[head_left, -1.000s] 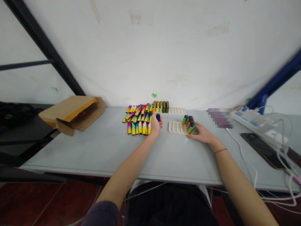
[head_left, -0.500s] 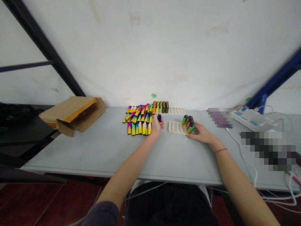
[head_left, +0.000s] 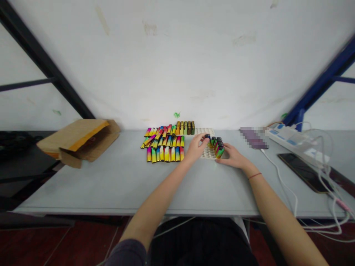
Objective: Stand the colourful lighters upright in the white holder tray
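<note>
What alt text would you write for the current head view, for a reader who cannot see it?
A person's left hand holds a dark-topped tubular piece at a pale tray, while the right hand is spread by its right edge, beside standing rainbow pieces. Farther left, more shiny pieces lie on a grey table.

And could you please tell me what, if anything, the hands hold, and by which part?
The left hand holds a tube near its dark upper end; whether the right hand grips the nearer white tray can't be told.

Left hand (head_left: 196, 147) partly hides near tray (head_left: 208, 153); purple object (head_left: 254, 138) blurred.
</note>
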Demonstrator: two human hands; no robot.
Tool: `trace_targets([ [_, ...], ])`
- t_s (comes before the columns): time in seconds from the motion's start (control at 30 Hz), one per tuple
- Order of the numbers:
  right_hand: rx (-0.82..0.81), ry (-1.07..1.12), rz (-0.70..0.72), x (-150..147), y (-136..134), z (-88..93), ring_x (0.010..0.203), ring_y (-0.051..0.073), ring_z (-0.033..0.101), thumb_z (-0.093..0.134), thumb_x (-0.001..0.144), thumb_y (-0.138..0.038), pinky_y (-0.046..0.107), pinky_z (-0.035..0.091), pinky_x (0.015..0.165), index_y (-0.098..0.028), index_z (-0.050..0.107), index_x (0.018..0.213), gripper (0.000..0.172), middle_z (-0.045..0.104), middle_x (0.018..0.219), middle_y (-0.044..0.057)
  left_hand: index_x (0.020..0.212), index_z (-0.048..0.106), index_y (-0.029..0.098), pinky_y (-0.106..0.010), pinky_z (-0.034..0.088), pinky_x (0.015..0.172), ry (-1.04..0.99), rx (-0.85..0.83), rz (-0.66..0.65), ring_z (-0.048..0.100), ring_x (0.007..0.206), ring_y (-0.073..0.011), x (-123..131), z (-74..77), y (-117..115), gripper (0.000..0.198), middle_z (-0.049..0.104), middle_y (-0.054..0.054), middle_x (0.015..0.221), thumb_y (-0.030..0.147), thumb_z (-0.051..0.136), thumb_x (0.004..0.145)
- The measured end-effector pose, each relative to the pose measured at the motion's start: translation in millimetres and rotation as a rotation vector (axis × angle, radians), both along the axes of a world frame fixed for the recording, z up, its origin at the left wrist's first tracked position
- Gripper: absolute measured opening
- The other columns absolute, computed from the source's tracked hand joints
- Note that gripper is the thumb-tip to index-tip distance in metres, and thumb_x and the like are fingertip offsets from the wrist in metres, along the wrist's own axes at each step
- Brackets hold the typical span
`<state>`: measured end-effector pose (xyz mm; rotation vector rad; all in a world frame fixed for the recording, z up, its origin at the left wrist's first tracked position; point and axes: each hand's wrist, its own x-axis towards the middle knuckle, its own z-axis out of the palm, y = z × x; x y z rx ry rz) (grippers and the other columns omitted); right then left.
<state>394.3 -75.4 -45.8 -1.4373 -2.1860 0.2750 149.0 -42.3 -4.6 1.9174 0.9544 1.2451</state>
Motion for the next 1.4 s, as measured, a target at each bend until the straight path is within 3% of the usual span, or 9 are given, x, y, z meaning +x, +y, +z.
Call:
trace_targets([
  [0.2, 0.007, 0.001, 0.011, 2.7, 1.6, -3.8, 0.133, 0.045, 0.064, 0.082, 0.08, -0.061, 0.064, 0.048, 0.116, -0.019, 0.072, 0.137, 0.072, 0.068, 0.145, 0.021, 0.122, 0.075, 0.019, -0.04, 0.053, 0.111, 0.173, 0.059, -0.046, 0.07, 0.118, -0.0245, 6.6, -4.4, -2.2, 0.025, 0.077, -0.01, 0.127, 0.026, 0.062, 0.102],
  [0.63, 0.006, 0.003, -0.005, 2.5, 1.2, -4.5, 0.133, 0.045, 0.065, 0.082, 0.078, -0.062, 0.064, 0.048, 0.117, -0.019, 0.072, 0.136, 0.074, 0.068, 0.144, 0.021, 0.129, 0.073, 0.022, -0.044, 0.049, 0.117, 0.307, 0.094, -0.024, 0.066, 0.13, -0.0268, 13.4, -6.1, -10.8, 0.029, 0.075, -0.011, 0.132, 0.027, 0.058, 0.105],
  [0.8, 0.0, 0.009, -0.001, 2.7, 1.3, -4.3, 0.132, 0.046, 0.064, 0.082, 0.078, -0.063, 0.063, 0.048, 0.117, -0.017, 0.072, 0.136, 0.075, 0.067, 0.145, 0.023, 0.14, 0.064, 0.024, -0.045, 0.051, 0.113, 0.333, 0.081, 0.024, 0.069, 0.124, -0.0258, 13.7, -3.4, -14.6, 0.037, 0.077, -0.009, 0.129, 0.022, 0.059, 0.103],
  [1.1, 0.009, 0.011, -0.013, 3.5, 0.8, -4.5, 0.134, 0.047, 0.064, 0.083, 0.077, -0.062, 0.065, 0.047, 0.117, -0.02, 0.072, 0.137, 0.074, 0.068, 0.145, 0.02, 0.138, 0.07, 0.029, -0.043, 0.044, 0.109, 0.506, 0.193, 0.129, 0.059, 0.128, -0.028, 9.2, 3.9, -24.3, 0.036, 0.073, -0.008, 0.132, 0.027, 0.056, 0.104],
  [1.23, 0.0, 0.004, -0.01, 3.7, 0.6, -3.0, 0.134, 0.046, 0.064, 0.082, 0.078, -0.064, 0.064, 0.047, 0.118, -0.018, 0.072, 0.138, 0.076, 0.068, 0.145, 0.021, 0.134, 0.073, 0.029, -0.048, 0.041, 0.106, 0.563, 0.162, 0.339, 0.054, 0.126, -0.0334, -17.2, 23.2, -26.3, 0.035, 0.073, -0.012, 0.13, 0.028, 0.057, 0.103],
  [1.33, -0.014, 0.004, -0.012, 3.0, 0.2, -1.8, 0.136, 0.047, 0.062, 0.082, 0.077, -0.065, 0.065, 0.046, 0.119, -0.017, 0.073, 0.137, 0.077, 0.066, 0.148, 0.022, 0.117, 0.08, 0.025, -0.052, 0.04, 0.102, 0.673, 0.024, 0.51, 0.052, 0.128, -0.0382, -55.0, 40.9, -23.3, 0.03, 0.074, -0.015, 0.126, 0.024, 0.054, 0.102],
  [1.4, -0.025, 0.002, -0.017, 2.5, 0.0, -1.4, 0.137, 0.048, 0.061, 0.082, 0.077, -0.066, 0.065, 0.046, 0.119, -0.016, 0.073, 0.137, 0.079, 0.065, 0.149, 0.023, 0.104, 0.083, 0.023, -0.053, 0.04, 0.101, 0.767, -0.129, 0.553, 0.052, 0.129, -0.0411, -77.3, 48.8, -20.4, 0.024, 0.074, -0.017, 0.126, 0.028, 0.059, 0.099],
])
